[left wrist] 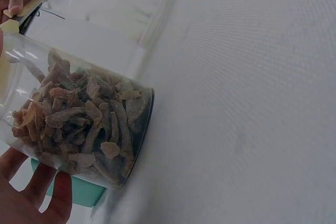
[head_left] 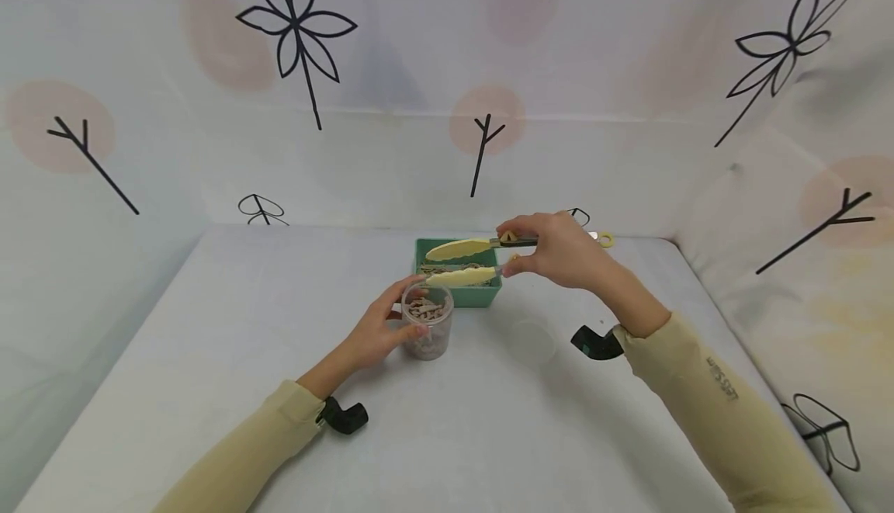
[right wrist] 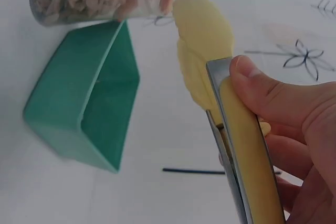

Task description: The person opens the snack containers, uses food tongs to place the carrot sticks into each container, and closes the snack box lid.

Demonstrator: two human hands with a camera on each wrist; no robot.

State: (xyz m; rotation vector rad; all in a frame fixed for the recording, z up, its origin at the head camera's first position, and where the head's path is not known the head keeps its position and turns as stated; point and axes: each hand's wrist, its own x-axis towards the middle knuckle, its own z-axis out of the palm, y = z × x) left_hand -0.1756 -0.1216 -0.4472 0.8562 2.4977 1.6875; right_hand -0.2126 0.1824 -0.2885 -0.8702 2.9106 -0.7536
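Note:
My left hand (head_left: 380,334) grips a clear jar (head_left: 434,340) from its left side, thumb in front. Dried brown, finger-like pieces (left wrist: 79,124) fill much of the jar. Yellow-tipped tongs (head_left: 464,276) are pinched in my right hand (head_left: 566,249), thumb on one arm and fingers on the other. Their two heads stand apart, one near the jar's rim and the other over the green box; no piece shows between them. Just behind the jar sits a rectangular green box (head_left: 475,297), with some light brown bits visible inside.
A round, clear lid-like disc (head_left: 534,342) lies on the white table (head_left: 447,435), right of the jar. Behind my right hand shows a yellow ring-shaped end (head_left: 605,240) of some item. Patterned cloth walls (head_left: 391,164) enclose the table at the back and sides.

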